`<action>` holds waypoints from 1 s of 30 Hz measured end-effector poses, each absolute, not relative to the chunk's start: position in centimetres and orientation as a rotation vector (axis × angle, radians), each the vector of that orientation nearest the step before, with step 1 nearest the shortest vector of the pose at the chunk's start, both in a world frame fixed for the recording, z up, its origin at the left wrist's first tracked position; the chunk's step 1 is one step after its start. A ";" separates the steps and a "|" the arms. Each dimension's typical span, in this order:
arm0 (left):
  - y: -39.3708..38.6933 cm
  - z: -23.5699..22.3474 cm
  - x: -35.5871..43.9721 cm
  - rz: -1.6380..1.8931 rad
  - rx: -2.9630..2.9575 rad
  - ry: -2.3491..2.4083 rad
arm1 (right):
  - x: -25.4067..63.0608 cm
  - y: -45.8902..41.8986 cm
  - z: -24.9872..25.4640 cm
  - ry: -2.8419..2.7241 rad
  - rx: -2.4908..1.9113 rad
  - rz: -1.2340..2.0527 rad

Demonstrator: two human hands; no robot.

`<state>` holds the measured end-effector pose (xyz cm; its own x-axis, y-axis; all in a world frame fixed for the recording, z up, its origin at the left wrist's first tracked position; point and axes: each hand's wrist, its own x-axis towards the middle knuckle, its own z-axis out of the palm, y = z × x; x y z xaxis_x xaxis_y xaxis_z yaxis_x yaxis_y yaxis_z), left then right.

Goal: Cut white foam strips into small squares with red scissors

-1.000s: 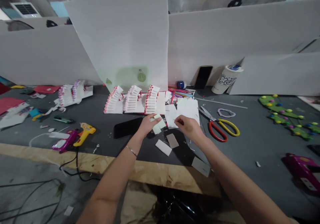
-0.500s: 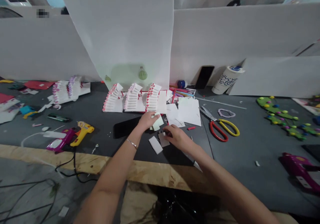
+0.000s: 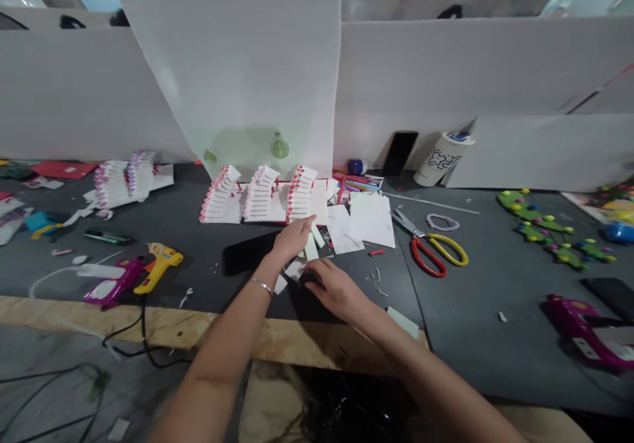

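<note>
My left hand [image 3: 291, 239] is closed on pale green paper strips [image 3: 311, 249], which stick out below its fingertips. Close beside it, my right hand [image 3: 333, 286] has curled fingers over a dark patch; what they hold there cannot be made out. Small white paper pieces [image 3: 295, 270] lie on the table between the hands, partly covered. Behind the left hand stand white cards with fanned rows of pink-tipped sticks [image 3: 300, 192]. A black phone [image 3: 247, 253] lies flat to the left of that hand.
White sheets [image 3: 372, 220], scissors with red and yellow handles [image 3: 430, 248] and a leaning cup [image 3: 440, 159] are to the right. Yellow [image 3: 159, 268] and purple [image 3: 115, 281] glue guns with cords lie left. A white board [image 3: 238, 67] rises behind.
My right hand has moved left and nearer the left hand, now covering part of the white pieces. The green strips show spread apart. The view has shifted slightly.
</note>
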<state>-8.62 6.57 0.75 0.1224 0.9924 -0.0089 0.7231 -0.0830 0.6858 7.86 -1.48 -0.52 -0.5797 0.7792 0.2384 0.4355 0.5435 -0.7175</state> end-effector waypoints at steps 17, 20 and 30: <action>3.0 4.2 -6.1 0.895 1.874 1.709 | 16.1 0.2 -1.3 -2.036 -1.190 0.698; 0.9 4.0 -3.0 0.720 1.977 1.520 | 15.0 -0.5 -1.0 -1.899 -1.034 1.000; -0.6 2.6 -2.3 0.808 1.691 1.210 | 15.5 -0.3 -1.2 -1.899 -1.216 0.869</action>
<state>-2.32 -0.62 2.60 0.3136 0.9494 0.0146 0.3768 -0.1385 0.9159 15.53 -0.28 -1.18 -0.3058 0.9299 0.2045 0.4528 0.3310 -0.8279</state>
